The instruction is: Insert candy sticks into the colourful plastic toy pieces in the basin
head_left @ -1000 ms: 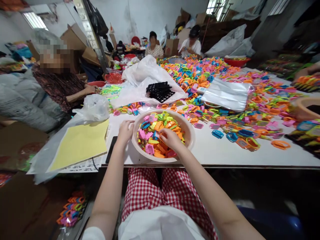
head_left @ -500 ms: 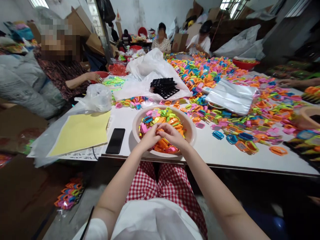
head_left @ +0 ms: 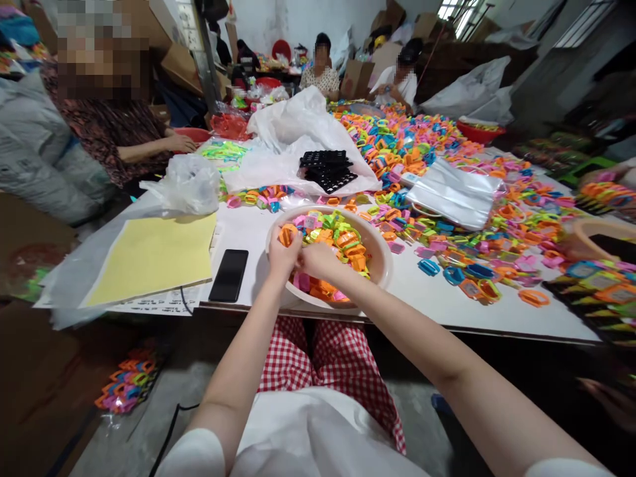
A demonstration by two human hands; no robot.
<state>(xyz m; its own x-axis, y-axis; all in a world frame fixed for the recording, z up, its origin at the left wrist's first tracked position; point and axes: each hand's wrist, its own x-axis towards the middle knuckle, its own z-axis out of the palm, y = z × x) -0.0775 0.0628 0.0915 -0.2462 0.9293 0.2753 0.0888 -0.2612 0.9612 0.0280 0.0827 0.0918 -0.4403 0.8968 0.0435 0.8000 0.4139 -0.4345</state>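
A pale round basin (head_left: 381, 265) full of small colourful plastic pieces stands at the table's front edge. Over its left part, my left hand (head_left: 284, 255) is closed around an orange piece (head_left: 287, 234), which shows above the fingers. My right hand (head_left: 318, 260) is beside it, over the pieces, with its fingers curled in against my left hand. Whatever those right fingers hold is hidden. Green, yellow, pink and orange pieces (head_left: 348, 238) lie in the basin right of the hands.
Left of the basin are a black phone (head_left: 229, 275) and a yellow sheet (head_left: 152, 260). Black trays (head_left: 328, 171) rest on white plastic behind it. Loose pieces (head_left: 412, 149) and a silvery packet (head_left: 456, 193) spread rightward. People sit around the table.
My hands have moved left within the basin, and the orange piece now shows in my left hand. The view has shifted slightly. The person at the left has moved a hand.
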